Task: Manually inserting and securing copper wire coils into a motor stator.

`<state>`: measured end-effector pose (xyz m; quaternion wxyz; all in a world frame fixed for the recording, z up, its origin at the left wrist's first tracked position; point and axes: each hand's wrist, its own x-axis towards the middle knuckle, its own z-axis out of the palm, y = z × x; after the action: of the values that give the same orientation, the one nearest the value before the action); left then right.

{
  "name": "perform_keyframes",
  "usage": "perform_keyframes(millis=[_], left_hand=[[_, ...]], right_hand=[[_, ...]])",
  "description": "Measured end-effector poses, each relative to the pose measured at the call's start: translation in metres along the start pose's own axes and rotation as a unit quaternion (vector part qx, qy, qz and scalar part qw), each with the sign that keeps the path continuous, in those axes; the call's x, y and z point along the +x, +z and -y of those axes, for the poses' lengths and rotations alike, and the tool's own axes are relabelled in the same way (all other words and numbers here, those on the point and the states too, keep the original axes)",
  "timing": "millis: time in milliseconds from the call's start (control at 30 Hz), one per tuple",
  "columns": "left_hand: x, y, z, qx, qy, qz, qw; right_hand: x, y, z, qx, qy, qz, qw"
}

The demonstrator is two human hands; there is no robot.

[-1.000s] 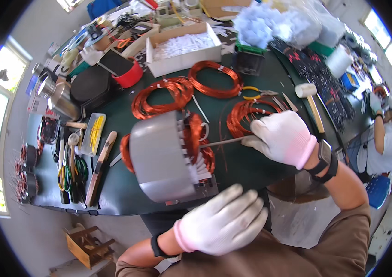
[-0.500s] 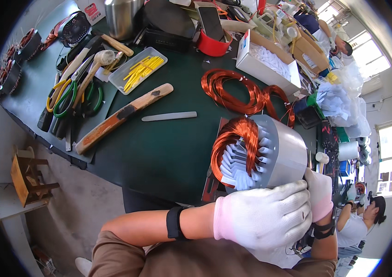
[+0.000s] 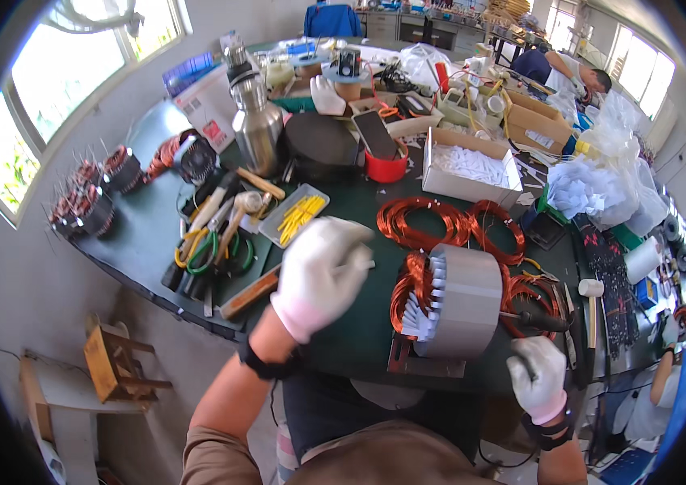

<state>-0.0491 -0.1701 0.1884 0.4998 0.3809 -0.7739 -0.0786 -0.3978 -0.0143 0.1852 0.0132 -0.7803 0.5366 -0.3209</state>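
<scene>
My left hand (image 3: 322,279), in a white glove, is closed over a white flat stick (image 3: 365,264); only the stick's tip shows, and motion blurs the fingers. Beneath that hand lies a wooden bat (image 3: 251,291), partly covered. To its right a grey metal motor stator (image 3: 466,299) rests on its side on a dark plate (image 3: 428,365). White slot liners (image 3: 415,319) and a copper winding (image 3: 412,283) stick out of its left end. My gloved right hand (image 3: 538,378) is off the stator's near right side, loosely curled with a gap at the thumb and nothing seen in it.
Copper coils (image 3: 424,222) lie beyond the stator, with a dark-handled tool (image 3: 538,322) at its right. Hand tools (image 3: 213,230) and a tray of yellow sticks (image 3: 306,212) stand left. A white box (image 3: 472,166) is farther back. Another person (image 3: 561,71) works at the far right.
My head view has risen, showing more of the room. Both hands have left the stator's near side: the left went left onto the white stick, the right drew back to the stator's right.
</scene>
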Motion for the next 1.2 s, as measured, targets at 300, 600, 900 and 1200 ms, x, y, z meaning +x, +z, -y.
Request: perform_keyframes(millis=[300,600,900,1200], left_hand=[[-0.004,-0.027,0.169,0.458,-0.225,0.242,0.825],[-0.003,-0.023,0.152,0.422,-0.256,0.189,0.849],[-0.011,-0.020,0.156,0.438,-0.227,0.214,0.843],[-0.034,-0.059,0.127,0.432,-0.157,0.116,0.881]], right_hand=[[-0.060,0.080,-0.054,0.113,0.156,-0.074,0.978],[-0.071,0.085,-0.054,0.100,0.115,-0.101,0.983],[-0.074,0.079,-0.055,0.098,0.108,-0.086,0.986],[-0.009,0.044,0.008,0.087,-0.012,-0.050,0.995]])
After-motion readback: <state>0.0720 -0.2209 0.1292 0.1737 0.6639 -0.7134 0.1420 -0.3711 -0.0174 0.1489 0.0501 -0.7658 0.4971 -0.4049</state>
